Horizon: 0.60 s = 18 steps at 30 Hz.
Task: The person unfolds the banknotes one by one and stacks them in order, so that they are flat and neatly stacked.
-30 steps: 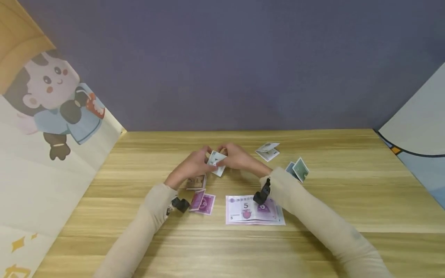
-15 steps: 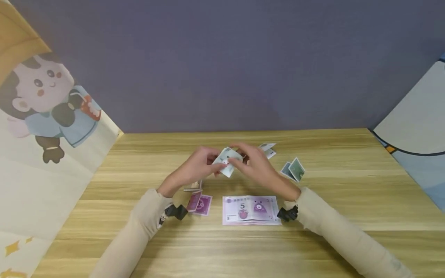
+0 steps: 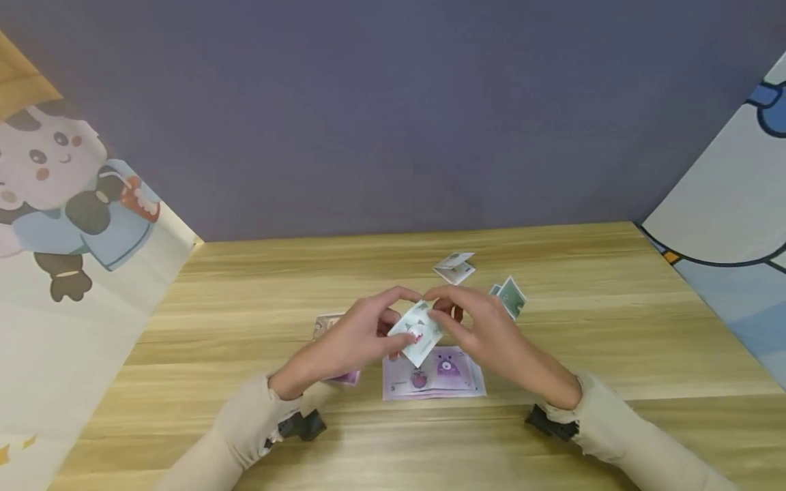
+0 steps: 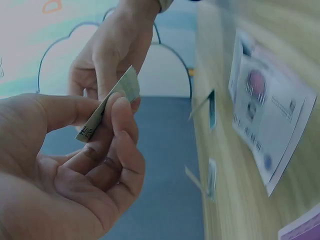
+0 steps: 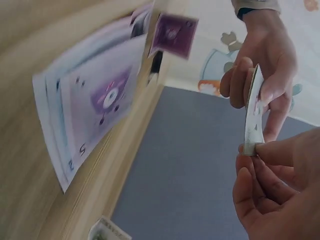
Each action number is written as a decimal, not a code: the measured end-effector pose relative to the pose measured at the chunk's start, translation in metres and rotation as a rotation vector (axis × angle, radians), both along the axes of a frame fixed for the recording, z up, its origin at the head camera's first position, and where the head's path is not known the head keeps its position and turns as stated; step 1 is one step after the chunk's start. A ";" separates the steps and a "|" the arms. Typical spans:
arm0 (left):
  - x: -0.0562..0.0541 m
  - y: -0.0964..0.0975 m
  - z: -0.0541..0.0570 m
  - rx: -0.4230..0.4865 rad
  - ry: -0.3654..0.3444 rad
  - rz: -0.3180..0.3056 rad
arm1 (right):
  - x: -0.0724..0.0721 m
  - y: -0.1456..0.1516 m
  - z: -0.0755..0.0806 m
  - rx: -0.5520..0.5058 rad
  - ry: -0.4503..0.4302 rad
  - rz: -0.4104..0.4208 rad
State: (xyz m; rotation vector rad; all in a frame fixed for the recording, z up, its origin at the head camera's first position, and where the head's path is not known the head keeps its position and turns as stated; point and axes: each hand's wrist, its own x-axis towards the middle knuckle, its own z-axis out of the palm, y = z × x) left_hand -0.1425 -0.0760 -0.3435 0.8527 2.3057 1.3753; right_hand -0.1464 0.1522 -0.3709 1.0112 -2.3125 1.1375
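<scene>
A folded pale green play banknote (image 3: 422,351) is held up above the table between both hands, tilted so one corner points down. My left hand (image 3: 353,334) pinches its left side, with the thumb on the printed face. At the upper right corner, my right hand (image 3: 491,327) pinches the note between thumb and fingers. Seen edge-on in the right wrist view, the banknote (image 5: 254,120) looks folded thick and slightly bowed. Just beyond and below it lies a stack of light purple 5 notes (image 3: 402,387), partly hidden by the hands.
Behind my left hand sit a brown folded note (image 3: 325,324) and a dark purple one (image 3: 350,378), both mostly covered. Farther back stand a half-open whitish note (image 3: 456,268) and a green one (image 3: 512,297). A dark panel (image 3: 399,136) rises at the table's back edge.
Both hands have carried the green banknote rightward and nearer, from beside the brown note to above the purple stack. My right hand's grip has shifted to the upper right corner. The head view has turned slightly.
</scene>
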 end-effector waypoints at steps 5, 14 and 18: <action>0.019 0.002 0.000 -0.003 0.027 0.018 | 0.019 0.001 0.000 -0.101 -0.103 0.049; 0.015 -0.001 -0.012 0.122 -0.115 -0.032 | 0.026 0.006 -0.005 -0.172 -0.218 0.055; 0.005 -0.006 -0.019 0.337 -0.342 -0.122 | 0.025 0.012 0.001 -0.192 -0.329 0.126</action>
